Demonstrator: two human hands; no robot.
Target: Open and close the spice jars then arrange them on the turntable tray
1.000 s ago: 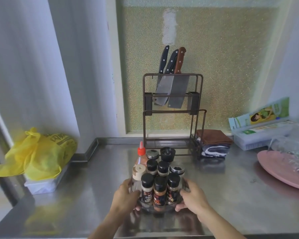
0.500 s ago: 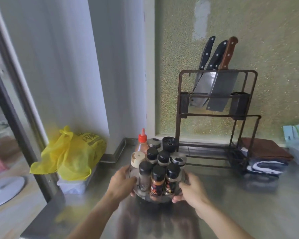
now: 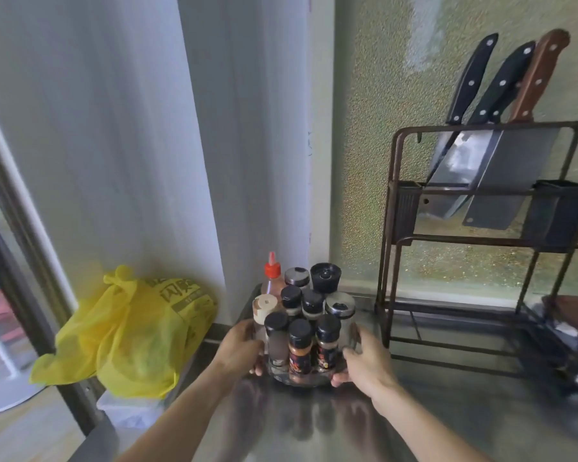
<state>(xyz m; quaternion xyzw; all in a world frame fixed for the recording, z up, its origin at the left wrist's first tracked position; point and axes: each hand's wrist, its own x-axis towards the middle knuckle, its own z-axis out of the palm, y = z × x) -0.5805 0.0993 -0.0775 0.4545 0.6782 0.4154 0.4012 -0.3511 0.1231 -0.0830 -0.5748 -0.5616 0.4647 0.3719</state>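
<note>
A round clear turntable tray stands on the steel counter, packed with several spice jars. Black-capped jars fill the front row. Behind them stand a silver-lidded jar, a beige-lidded jar, a red-nozzle sauce bottle and a tall black grinder. All lids look closed. My left hand grips the tray's left side and my right hand grips its right side.
A yellow plastic bag lies on a white box at the counter's left end. A brown metal knife rack with three knives stands right of the tray. Folded cloths lie at the far right. The wall corner is just behind the tray.
Both hands have kept hold of the tray and carried it left and back toward the wall corner, away from the knife rack. My view has swung left and moved closer.
</note>
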